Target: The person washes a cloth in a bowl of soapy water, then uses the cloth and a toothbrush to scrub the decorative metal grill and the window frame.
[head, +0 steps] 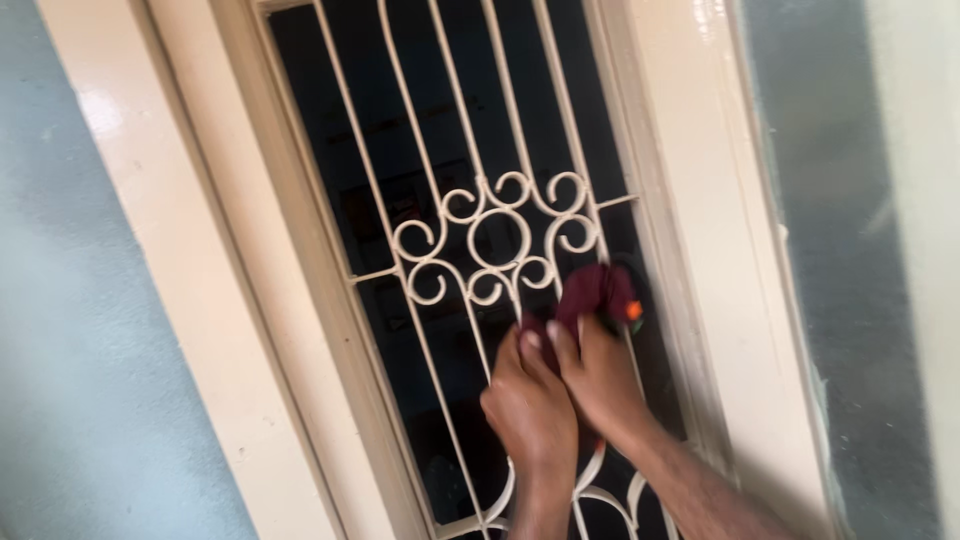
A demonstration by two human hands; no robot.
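A dark maroon cloth [592, 292] with an orange spot is pressed against the cream metal window grille [495, 235], just below its scrollwork on the right side. My right hand [603, 378] grips the cloth from below. My left hand [530, 405] lies right beside it, fingers curled against the cloth's lower left end and over a grille bar. Both forearms come up from the bottom edge.
The grille sits in a cream-painted window frame [690, 200] with dark glass behind the bars. A pale blue-grey wall [70, 330] lies to the left, and another wall face [850, 250] to the right.
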